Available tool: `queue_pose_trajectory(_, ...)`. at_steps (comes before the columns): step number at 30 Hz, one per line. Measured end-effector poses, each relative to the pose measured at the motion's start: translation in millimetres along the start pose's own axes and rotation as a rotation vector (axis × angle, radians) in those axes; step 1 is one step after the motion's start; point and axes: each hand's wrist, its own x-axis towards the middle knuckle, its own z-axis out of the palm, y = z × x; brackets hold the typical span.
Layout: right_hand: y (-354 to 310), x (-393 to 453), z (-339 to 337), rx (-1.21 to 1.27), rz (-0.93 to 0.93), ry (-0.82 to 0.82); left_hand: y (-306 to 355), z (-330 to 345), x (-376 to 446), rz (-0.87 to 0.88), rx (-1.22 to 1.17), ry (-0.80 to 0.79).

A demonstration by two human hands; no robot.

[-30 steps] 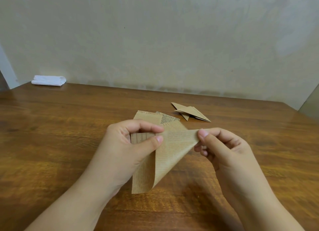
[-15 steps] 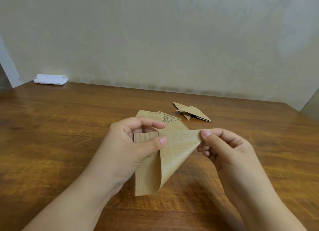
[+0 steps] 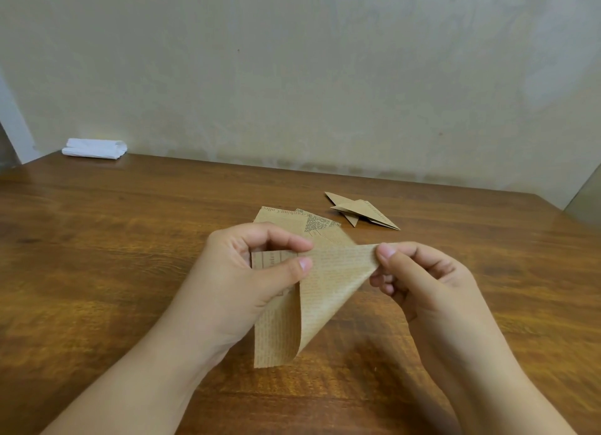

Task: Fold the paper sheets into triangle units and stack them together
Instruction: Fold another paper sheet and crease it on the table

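Wooden tabletop point(image 3: 113, 255); both hands pinch the paper sheet point(image 3: 331, 288) mid-frame, left hand point(image 3: 247, 281) thumb-and-forefinger, right hand point(image 3: 422, 281) at its corner; align edges before creasing.

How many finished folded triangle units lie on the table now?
2, as far as I can tell: the folded triangle units lie overlapped on the table, behind the right hand. A third might be hidden under them.
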Motion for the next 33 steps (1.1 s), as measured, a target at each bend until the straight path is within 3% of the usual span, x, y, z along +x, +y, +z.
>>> queue_pose_trajectory(4,0,0,-1,-0.063,0.044,-0.01,-2,-2,1,-0.016,0.036,0.014)
queue_pose_trajectory(7,-1,4,-8,-0.244,0.149,-0.073,-3,-6,4,-0.107,0.158,-0.007)
queue_pose_trajectory(12,0,6,-13,-0.594,0.352,-0.351,-7,-10,5,-0.273,0.373,-0.228)
queue_pose_trajectory(17,-2,2,-2,-0.936,0.406,-0.429,-17,-9,5,-0.34,0.489,-0.388)
queue_pose_trajectory(21,6,-7,11,-1.238,0.295,-0.378,-21,-1,5,-0.251,0.723,-0.404)
queue_pose_trajectory(28,22,-17,23,-1.387,0.056,-0.276,-24,13,-5,-0.001,1.075,-0.364)
queue_pose_trajectory(31,23,-16,23,-1.418,0.014,-0.285,-21,6,-20,0.129,1.076,-0.251)
queue_pose_trajectory(33,24,-13,23,-1.398,0.031,-0.288,-22,4,-31,0.118,1.031,-0.252)
